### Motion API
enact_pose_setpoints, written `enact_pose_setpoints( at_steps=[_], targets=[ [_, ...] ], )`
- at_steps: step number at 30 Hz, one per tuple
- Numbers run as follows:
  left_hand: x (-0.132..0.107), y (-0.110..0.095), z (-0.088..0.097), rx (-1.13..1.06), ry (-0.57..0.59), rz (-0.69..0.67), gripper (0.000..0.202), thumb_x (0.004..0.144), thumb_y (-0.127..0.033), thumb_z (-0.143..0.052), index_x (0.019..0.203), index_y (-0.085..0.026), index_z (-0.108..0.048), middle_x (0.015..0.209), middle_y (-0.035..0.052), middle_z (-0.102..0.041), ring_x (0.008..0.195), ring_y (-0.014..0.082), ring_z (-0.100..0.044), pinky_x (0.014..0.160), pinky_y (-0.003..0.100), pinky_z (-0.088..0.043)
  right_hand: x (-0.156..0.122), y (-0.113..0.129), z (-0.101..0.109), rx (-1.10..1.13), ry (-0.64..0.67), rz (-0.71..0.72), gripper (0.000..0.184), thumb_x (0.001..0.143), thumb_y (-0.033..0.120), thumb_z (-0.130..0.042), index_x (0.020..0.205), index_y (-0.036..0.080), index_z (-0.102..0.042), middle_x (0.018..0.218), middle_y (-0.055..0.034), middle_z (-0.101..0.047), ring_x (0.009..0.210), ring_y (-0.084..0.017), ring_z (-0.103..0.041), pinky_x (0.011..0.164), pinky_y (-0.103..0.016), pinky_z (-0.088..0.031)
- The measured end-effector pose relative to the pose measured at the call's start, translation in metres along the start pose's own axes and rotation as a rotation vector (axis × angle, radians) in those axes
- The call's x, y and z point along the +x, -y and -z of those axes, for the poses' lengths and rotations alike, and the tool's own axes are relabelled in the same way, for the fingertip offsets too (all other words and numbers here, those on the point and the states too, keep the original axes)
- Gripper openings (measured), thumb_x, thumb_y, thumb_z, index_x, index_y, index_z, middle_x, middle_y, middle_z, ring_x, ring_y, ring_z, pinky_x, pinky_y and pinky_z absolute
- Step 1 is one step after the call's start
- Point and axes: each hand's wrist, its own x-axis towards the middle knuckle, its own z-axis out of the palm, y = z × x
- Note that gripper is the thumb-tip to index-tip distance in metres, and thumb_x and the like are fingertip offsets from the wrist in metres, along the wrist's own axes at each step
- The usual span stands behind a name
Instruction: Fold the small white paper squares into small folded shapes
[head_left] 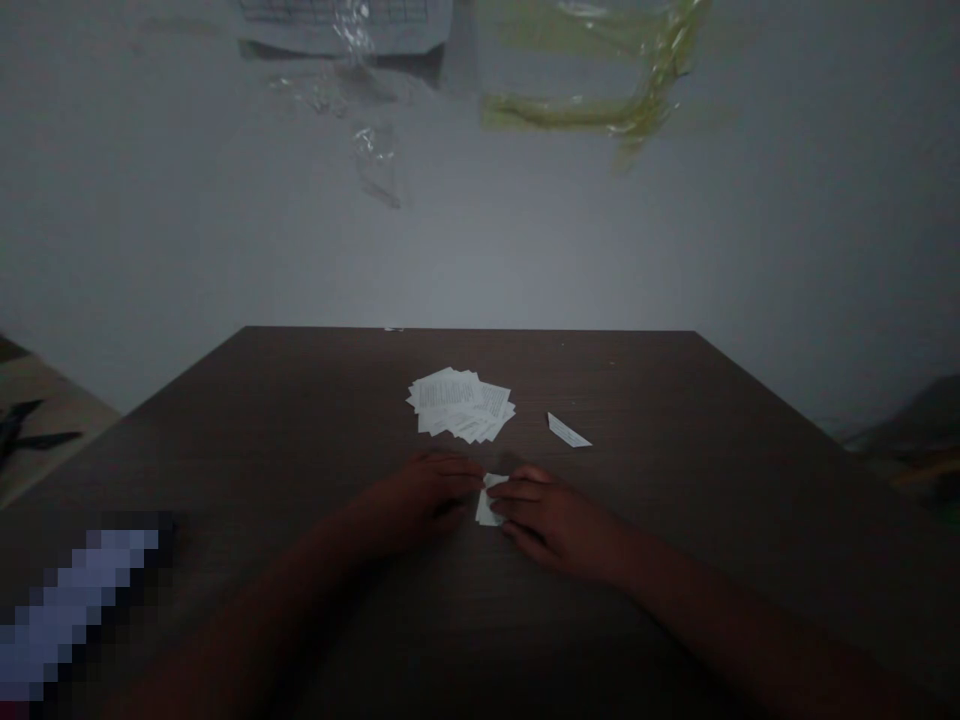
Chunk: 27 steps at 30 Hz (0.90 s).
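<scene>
Both my hands rest on a dark wooden table, meeting over a small white piece of paper. My left hand lies palm down with its fingertips pressed on the paper's left edge. My right hand has its fingers curled together and pinches the paper's right side. Just beyond the hands lies a fanned pile of several printed white paper slips. One folded slip lies alone to the right of the pile.
A pixelated light object sits at the table's near left corner. The grey wall behind carries taped plastic sheets, one yellowish. Dark objects lie on the floor at far left.
</scene>
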Motion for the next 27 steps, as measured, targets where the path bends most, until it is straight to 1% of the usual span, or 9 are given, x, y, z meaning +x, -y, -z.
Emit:
enact_pose_setpoints(
  at_steps=[4,7,9,12,17,23,27],
  targets=[
    [-0.001,-0.002,0.004,0.009,0.009,-0.038,0.041,0.116,-0.013,-0.077,0.150,-0.031,-0.092,0.166,0.0075,-0.090,0.161,0.0328,-0.080,0.148,0.055,-0.056,-0.001,-0.002,-0.003,-0.028,-0.022,0.017,0.030,0.125,0.016,-0.073,0.150,0.020,-0.090,0.156,-0.0175,-0.091,0.141,-0.033,-0.083,0.124,-0.051,-0.069],
    [0.000,-0.004,0.006,-0.001,0.009,-0.039,0.037,0.117,-0.012,-0.076,0.145,-0.027,-0.094,0.164,0.0102,-0.090,0.161,0.0325,-0.080,0.147,0.052,-0.058,-0.002,-0.002,-0.003,-0.039,-0.033,0.002,0.030,0.125,0.016,-0.074,0.150,0.019,-0.091,0.155,-0.0174,-0.092,0.141,-0.032,-0.083,0.126,-0.050,-0.069],
    [0.000,-0.004,0.006,-0.012,0.014,-0.036,0.034,0.117,-0.013,-0.076,0.143,-0.026,-0.094,0.166,0.0121,-0.089,0.161,0.0335,-0.080,0.145,0.053,-0.060,-0.002,-0.002,-0.003,-0.041,-0.034,-0.013,0.030,0.125,0.015,-0.074,0.149,0.020,-0.091,0.155,-0.0166,-0.091,0.142,-0.032,-0.083,0.126,-0.049,-0.069],
    [0.001,-0.004,0.007,-0.035,0.011,-0.030,0.036,0.116,-0.013,-0.077,0.144,-0.027,-0.094,0.169,0.0119,-0.087,0.161,0.0343,-0.080,0.145,0.056,-0.060,-0.001,-0.002,-0.002,-0.037,-0.040,-0.019,0.031,0.125,0.015,-0.073,0.150,0.021,-0.091,0.156,-0.0169,-0.092,0.144,-0.033,-0.083,0.125,-0.051,-0.071],
    [0.000,-0.008,0.012,-0.076,0.027,-0.019,0.031,0.116,-0.012,-0.076,0.136,-0.025,-0.096,0.168,0.0140,-0.086,0.156,0.0352,-0.083,0.142,0.053,-0.062,0.000,-0.005,-0.006,-0.031,-0.035,-0.004,0.035,0.124,0.013,-0.072,0.153,0.021,-0.091,0.155,-0.0175,-0.092,0.144,-0.034,-0.084,0.127,-0.053,-0.071],
    [-0.001,-0.005,0.011,-0.076,0.017,-0.013,0.036,0.116,-0.014,-0.076,0.142,-0.029,-0.096,0.173,0.0103,-0.084,0.157,0.0353,-0.082,0.143,0.055,-0.062,0.000,-0.009,-0.008,-0.028,-0.017,0.002,0.042,0.122,0.010,-0.077,0.158,0.026,-0.089,0.157,-0.0141,-0.092,0.146,-0.032,-0.082,0.129,-0.052,-0.069],
    [-0.002,-0.001,0.009,-0.079,0.022,-0.013,0.036,0.117,-0.015,-0.076,0.144,-0.028,-0.095,0.174,0.0113,-0.083,0.159,0.0358,-0.081,0.142,0.054,-0.063,0.002,-0.009,-0.007,-0.029,-0.014,0.004,0.041,0.120,0.009,-0.078,0.156,0.025,-0.090,0.158,-0.0138,-0.092,0.146,-0.032,-0.082,0.128,-0.051,-0.069]
  ],
)
